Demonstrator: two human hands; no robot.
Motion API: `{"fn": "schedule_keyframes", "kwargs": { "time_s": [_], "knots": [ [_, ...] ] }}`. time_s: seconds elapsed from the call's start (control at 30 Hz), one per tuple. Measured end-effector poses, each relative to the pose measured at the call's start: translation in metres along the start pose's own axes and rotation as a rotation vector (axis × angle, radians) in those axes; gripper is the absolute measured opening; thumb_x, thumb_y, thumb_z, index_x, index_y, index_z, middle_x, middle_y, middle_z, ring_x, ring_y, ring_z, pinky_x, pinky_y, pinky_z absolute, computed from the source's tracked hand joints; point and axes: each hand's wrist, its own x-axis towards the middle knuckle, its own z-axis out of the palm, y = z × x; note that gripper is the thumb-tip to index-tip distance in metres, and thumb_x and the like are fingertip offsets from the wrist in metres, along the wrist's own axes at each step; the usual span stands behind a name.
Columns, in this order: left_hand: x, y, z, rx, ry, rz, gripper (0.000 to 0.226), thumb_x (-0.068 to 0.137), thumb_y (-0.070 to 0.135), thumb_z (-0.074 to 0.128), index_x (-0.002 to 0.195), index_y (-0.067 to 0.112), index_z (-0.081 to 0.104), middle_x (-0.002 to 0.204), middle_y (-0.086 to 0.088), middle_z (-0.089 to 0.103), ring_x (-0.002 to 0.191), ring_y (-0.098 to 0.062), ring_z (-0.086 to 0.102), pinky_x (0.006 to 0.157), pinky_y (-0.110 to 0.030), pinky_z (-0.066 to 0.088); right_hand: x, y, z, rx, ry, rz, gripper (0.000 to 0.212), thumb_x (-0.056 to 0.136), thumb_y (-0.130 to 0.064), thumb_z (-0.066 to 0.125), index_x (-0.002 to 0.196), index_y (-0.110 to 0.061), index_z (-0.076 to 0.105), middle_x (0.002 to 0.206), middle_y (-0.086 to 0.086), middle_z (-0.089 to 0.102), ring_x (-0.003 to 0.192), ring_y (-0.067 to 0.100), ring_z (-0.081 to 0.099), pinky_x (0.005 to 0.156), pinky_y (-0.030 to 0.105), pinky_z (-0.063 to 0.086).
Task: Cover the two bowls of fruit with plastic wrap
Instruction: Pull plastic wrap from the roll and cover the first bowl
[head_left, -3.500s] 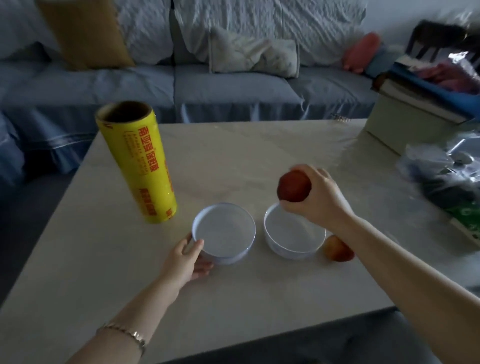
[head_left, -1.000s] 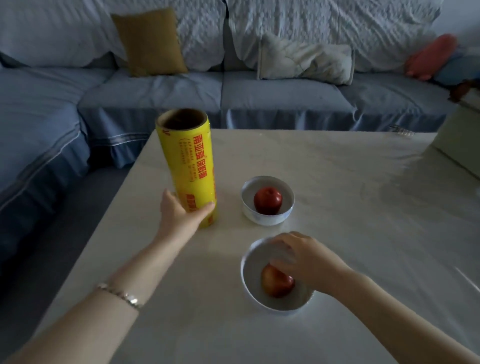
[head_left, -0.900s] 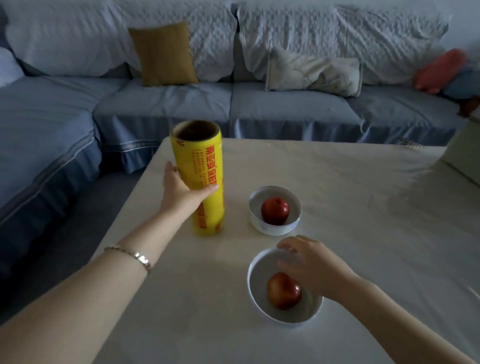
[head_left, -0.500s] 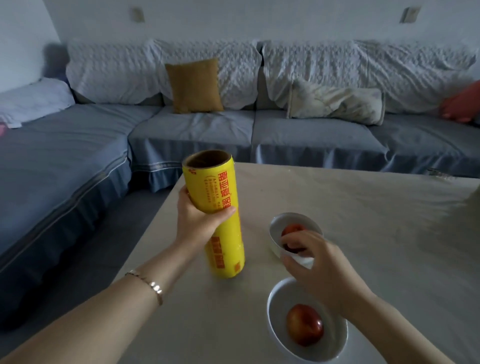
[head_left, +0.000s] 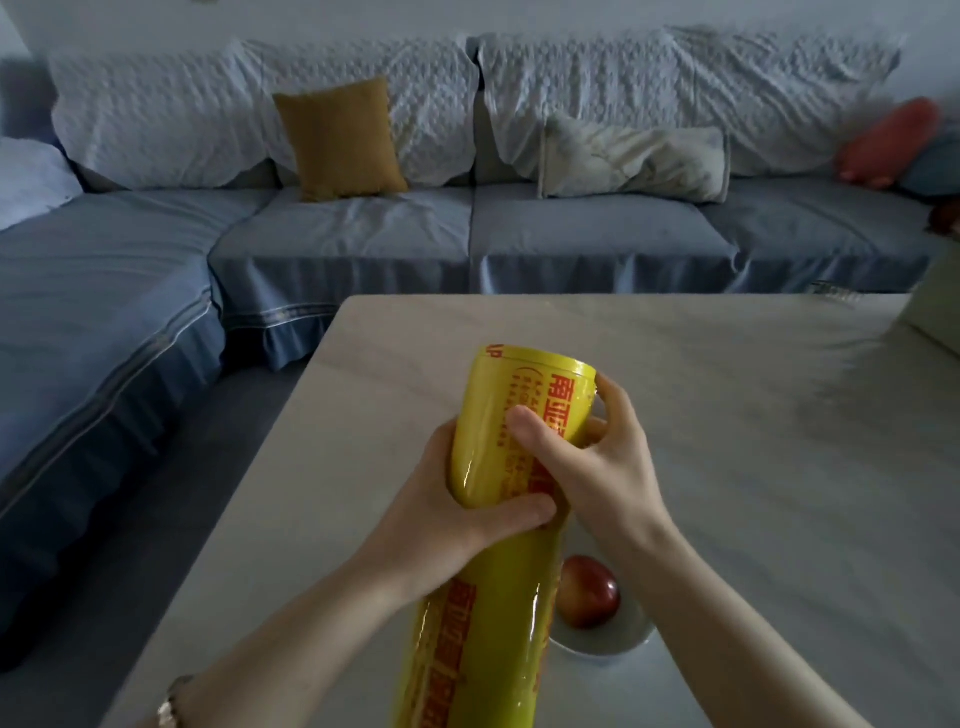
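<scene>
A big yellow roll of plastic wrap (head_left: 498, 597) with red lettering is held up in front of me, lifted off the table and tilted away. My left hand (head_left: 441, 514) grips its middle from the left. My right hand (head_left: 597, 467) holds its upper part from the right, thumb across the front. Beneath the roll, a white bowl (head_left: 618, 642) with a red apple (head_left: 587, 590) sits on the table. The second bowl is almost wholly hidden behind the roll and my right hand.
The pale table (head_left: 727, 415) stretches ahead and to the right. A light box (head_left: 935, 312) stands at its far right edge. A blue-grey sofa (head_left: 363, 234) with a mustard cushion (head_left: 340, 137) wraps around the back and left.
My left hand lifted the roll off the table and brought it toward me. My right hand left the bowls and took hold of the roll. The camera tilted up.
</scene>
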Motion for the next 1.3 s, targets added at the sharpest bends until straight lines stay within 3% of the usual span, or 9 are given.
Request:
{"fn": "schedule_keyframes", "kwargs": {
  "time_s": [0.13,0.3,0.37,0.47,0.63,0.77,0.97,1.17,1.3],
  "knots": [
    [-0.002,-0.009,0.005,-0.156,-0.254,-0.081,0.099,0.034,0.059,0.084,0.123,0.040,0.044,0.106,0.010,0.071,0.095,-0.011,0.069,0.072,-0.025,0.057,-0.002,0.003,-0.016,0.083,0.115,0.081,0.076,0.048,-0.046,0.072,0.117,-0.024,0.048,0.096,0.002,0.068,0.086,0.013,0.069,0.064,0.026,0.059],
    [-0.009,-0.023,0.019,-0.265,-0.206,-0.094,0.073,0.051,0.048,0.073,0.119,0.033,0.051,0.103,0.002,0.072,0.091,-0.021,0.071,0.070,-0.032,0.058,-0.010,0.010,-0.027,-0.031,0.095,0.110,0.072,0.052,-0.056,0.067,0.115,-0.025,0.052,0.101,-0.001,0.069,0.090,0.011,0.068,0.074,0.030,0.059],
    [-0.011,-0.027,0.021,-0.294,-0.189,-0.106,0.075,0.050,0.048,0.073,0.120,0.032,0.051,0.101,0.000,0.073,0.089,-0.023,0.071,0.067,-0.032,0.058,-0.012,0.012,-0.035,-0.109,0.134,0.050,0.054,0.065,-0.054,0.063,0.109,-0.022,0.062,0.096,-0.004,0.072,0.088,0.007,0.069,0.078,0.030,0.058],
    [-0.014,-0.031,0.018,-0.319,-0.171,-0.106,0.078,0.048,0.047,0.073,0.121,0.030,0.051,0.099,-0.001,0.073,0.087,-0.024,0.072,0.064,-0.032,0.058,-0.010,0.011,-0.050,-0.171,0.125,0.000,0.011,0.085,-0.033,0.061,0.084,-0.029,0.072,0.084,-0.008,0.075,0.084,0.004,0.069,0.082,0.028,0.055],
    [-0.016,-0.035,0.013,-0.299,-0.201,-0.107,0.078,0.045,0.048,0.076,0.118,0.033,0.052,0.098,0.001,0.073,0.087,-0.023,0.072,0.062,-0.030,0.058,-0.009,0.015,-0.056,-0.220,0.060,-0.020,0.017,0.081,-0.016,0.067,0.078,-0.032,0.069,0.074,-0.014,0.073,0.072,0.000,0.068,0.070,0.014,0.054],
    [-0.019,-0.034,0.008,-0.281,-0.261,-0.124,0.095,0.028,0.062,0.084,0.114,0.036,0.054,0.100,0.001,0.073,0.088,-0.023,0.071,0.063,-0.029,0.057,-0.003,0.021,-0.062,-0.207,0.089,0.006,0.014,0.079,-0.014,0.069,0.071,-0.025,0.070,0.070,-0.005,0.072,0.068,0.008,0.066,0.070,0.020,0.054],
    [-0.020,-0.035,0.005,-0.285,-0.313,-0.141,0.096,0.029,0.062,0.085,0.116,0.035,0.053,0.103,0.002,0.072,0.091,-0.022,0.071,0.064,-0.028,0.057,0.004,0.025,-0.064,-0.331,-0.009,-0.028,0.020,0.085,-0.010,0.060,0.068,-0.019,0.066,0.065,-0.006,0.066,0.066,0.007,0.061,0.071,0.026,0.052],
    [-0.022,-0.037,0.007,-0.297,-0.318,-0.121,0.094,0.030,0.059,0.087,0.115,0.037,0.054,0.106,0.001,0.071,0.094,-0.025,0.070,0.066,-0.033,0.058,-0.003,0.028,-0.066,-0.367,-0.042,-0.080,0.012,0.087,-0.004,0.054,0.078,-0.001,0.063,0.067,-0.007,0.061,0.061,-0.002,0.055,0.062,0.010,0.044],
    [-0.023,-0.039,0.006,-0.289,-0.280,-0.120,0.094,0.028,0.061,0.086,0.114,0.037,0.055,0.103,0.001,0.072,0.092,-0.025,0.070,0.064,-0.031,0.058,-0.009,0.033,-0.067,-0.265,0.062,-0.080,0.021,0.087,-0.005,0.055,0.072,-0.019,0.062,0.064,-0.011,0.067,0.065,0.001,0.063,0.071,0.019,0.053]
  ]
}}
